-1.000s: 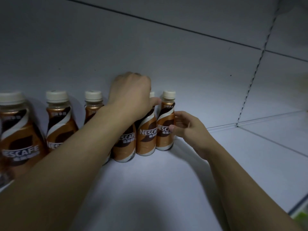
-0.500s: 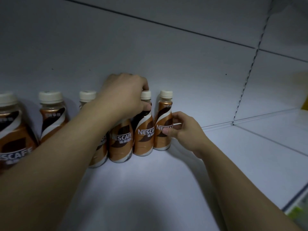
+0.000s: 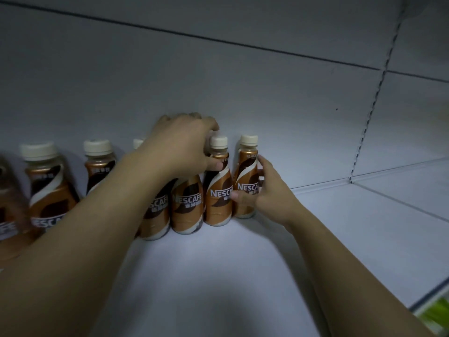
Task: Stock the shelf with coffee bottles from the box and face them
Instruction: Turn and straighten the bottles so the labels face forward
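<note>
Several brown Nescafe coffee bottles with cream caps stand in a row against the back wall of a white shelf. My left hand reaches over the row and grips the top of a bottle, hiding its cap; its thumb touches the neck of the neighbouring bottle. My right hand wraps around the rightmost bottle, thumb on its label front and fingers behind it. More bottles stand further left, with their labels facing forward.
The white back panel rises behind the row. A slotted upright divides this bay from the neighbouring bay at right. Bare shelf surface stretches to the right of the bottles and in front of them. Something green shows below the shelf edge, bottom right.
My left hand has shifted slightly left, uncovering the cap of the second bottle from the right. My right hand has slid up and further around the rightmost bottle.
</note>
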The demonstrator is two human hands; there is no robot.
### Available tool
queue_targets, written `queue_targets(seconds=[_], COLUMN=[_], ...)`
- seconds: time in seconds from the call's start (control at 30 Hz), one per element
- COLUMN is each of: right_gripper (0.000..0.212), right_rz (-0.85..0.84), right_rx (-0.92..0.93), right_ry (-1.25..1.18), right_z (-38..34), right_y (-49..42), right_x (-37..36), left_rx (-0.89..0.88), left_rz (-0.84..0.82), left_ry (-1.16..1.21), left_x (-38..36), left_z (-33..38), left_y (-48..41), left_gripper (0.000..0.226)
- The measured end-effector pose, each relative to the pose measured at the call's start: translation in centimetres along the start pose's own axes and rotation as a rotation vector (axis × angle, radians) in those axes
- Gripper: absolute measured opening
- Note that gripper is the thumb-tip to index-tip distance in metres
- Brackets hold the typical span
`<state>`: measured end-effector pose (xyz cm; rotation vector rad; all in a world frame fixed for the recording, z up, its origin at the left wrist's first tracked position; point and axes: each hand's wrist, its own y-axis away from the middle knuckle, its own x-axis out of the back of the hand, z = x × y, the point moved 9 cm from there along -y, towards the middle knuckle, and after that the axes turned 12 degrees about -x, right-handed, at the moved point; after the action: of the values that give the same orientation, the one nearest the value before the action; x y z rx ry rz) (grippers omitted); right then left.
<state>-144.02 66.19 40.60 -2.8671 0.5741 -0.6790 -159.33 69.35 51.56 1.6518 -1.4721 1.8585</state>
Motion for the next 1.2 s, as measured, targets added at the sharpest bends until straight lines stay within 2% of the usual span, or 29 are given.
queue_targets(seconds=[0.07, 0.17, 0.27, 0.33, 0.4, 0.57, 0.87, 1.07, 1.13, 1.2], right_gripper=[0.082, 0.135, 0.152, 0.152, 0.152, 0.151, 0.148, 0.149, 0.141, 0.122], right_rz=[0.028, 0.049, 0.200, 0.306, 0.342, 0.377, 0.370, 0.301, 0.240, 0.154], right_rx=[-0.019, -0.067, -0.081, -0.042, -0.011, 0.012, 0.010, 0.011, 0.001, -0.017], right_ry=[-0.030, 0.028, 0.033, 0.059, 0.127, 0.262, 0.262, 0.194, 0.112, -0.019], right_z=[-0.1, -0.1, -0.5, -1.3, -2.1, -2.7, -2.0, -1.4, -0.9, -0.1], right_y=[0.3, 0.9, 1.5, 1.9, 2.4, 2.9, 2.3, 1.7, 1.2, 0.6], right_x=[-0.5, -2.1, -1.7, -1.5, -2.4, -3.5, -3.6, -3.9, -3.3, -2.4], left_rx=[0.065, 0.109, 0.128, 0.141, 0.160, 0.166, 0.199, 0.183, 0.181, 0.181], left_rz=[-0.056, -0.092, -0.086, -0.079, -0.066, -0.034, 0.030, -0.002, 0.000, 0.000], left_ry=[-0.057, -0.135, -0.082, -0.084, -0.080, -0.088, -0.176, -0.125, -0.112, -0.112], left_x=[0.6, 1.3, 1.1, 1.1, 1.0, 0.9, 0.8, 0.3, 0.2, 0.1], left_z=[-1.3, -2.6, -2.8, -2.8, -2.9, -3.3, -3.5, -3.4, -3.3, -3.2], left_y=[0.8, 1.8, 2.1, 2.0, 2.0, 1.9, 1.9, 1.8, 1.9, 2.0], left_gripper=[0.068, 0.056, 0.049, 0.050, 0.051, 0.052, 0.041, 0.041, 0.040, 0.042])
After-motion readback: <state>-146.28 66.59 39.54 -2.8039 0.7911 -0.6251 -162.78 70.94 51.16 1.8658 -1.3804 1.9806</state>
